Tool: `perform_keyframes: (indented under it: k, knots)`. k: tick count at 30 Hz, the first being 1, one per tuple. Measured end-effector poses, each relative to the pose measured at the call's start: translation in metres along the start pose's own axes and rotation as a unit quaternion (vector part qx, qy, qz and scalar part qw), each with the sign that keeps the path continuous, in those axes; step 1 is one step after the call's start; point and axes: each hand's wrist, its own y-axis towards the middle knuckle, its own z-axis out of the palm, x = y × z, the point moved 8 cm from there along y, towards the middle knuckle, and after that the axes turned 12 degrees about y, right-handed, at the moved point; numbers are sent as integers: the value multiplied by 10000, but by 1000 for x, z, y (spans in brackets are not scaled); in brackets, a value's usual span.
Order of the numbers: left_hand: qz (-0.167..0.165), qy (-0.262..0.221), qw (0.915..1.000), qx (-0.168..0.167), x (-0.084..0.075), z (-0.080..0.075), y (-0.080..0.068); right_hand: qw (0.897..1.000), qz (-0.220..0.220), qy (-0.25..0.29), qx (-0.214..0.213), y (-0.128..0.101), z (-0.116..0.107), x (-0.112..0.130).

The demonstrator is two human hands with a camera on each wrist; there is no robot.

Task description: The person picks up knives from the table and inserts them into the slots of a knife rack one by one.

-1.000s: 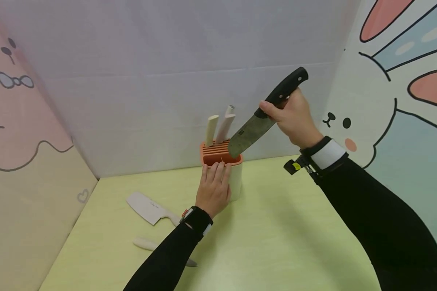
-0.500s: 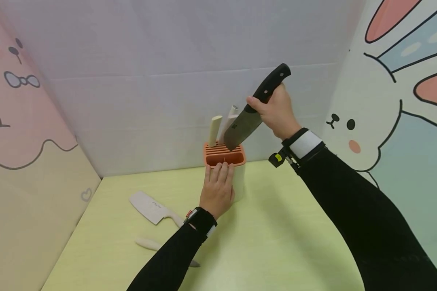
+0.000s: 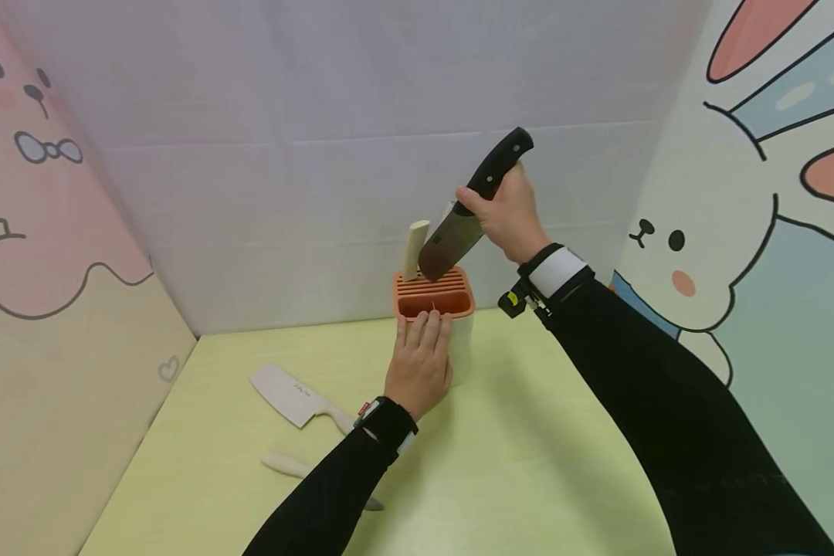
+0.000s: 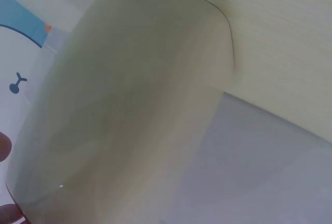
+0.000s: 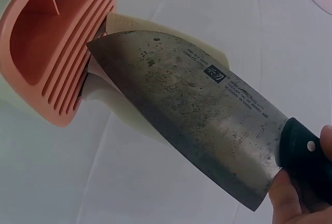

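A kitchen knife with a black handle and a wide, stained blade (image 3: pixel 450 245) is gripped by my right hand (image 3: pixel 513 218), tilted with its tip down over the slots. In the right wrist view the blade (image 5: pixel 197 115) crosses in front of the slotted top, its tip beside the slots. The knife block (image 3: pixel 462 347) has a white body and an orange top. My left hand (image 3: pixel 420 363) rests on its front with straight fingers at the rim. A cream knife handle (image 3: pixel 415 249) stands in the block; other handles are mostly hidden behind the blade.
A pale cleaver (image 3: pixel 288 394) lies on the table (image 3: pixel 528 463) left of the block. Nearer, a small knife (image 3: pixel 285 464) lies partly under my left forearm. The white back wall (image 3: pixel 285 232) stands close behind the block.
My right hand has carried the black-handled knife left, bringing its blade from the block's right side to over the back slots. My left hand stays on the block.
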Motion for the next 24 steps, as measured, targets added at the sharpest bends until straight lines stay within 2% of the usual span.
perform_keyframes:
  k: [15, 24]
  knots:
    - [-9, 92, 9998, -203, -1, -1, 0, 9996, 90, -164, 216, -2, 12, -11]
    - [-10, 130, 9998, -121, -1, 0, 0, 9993, 119, -216, 290, -4, 21, -24]
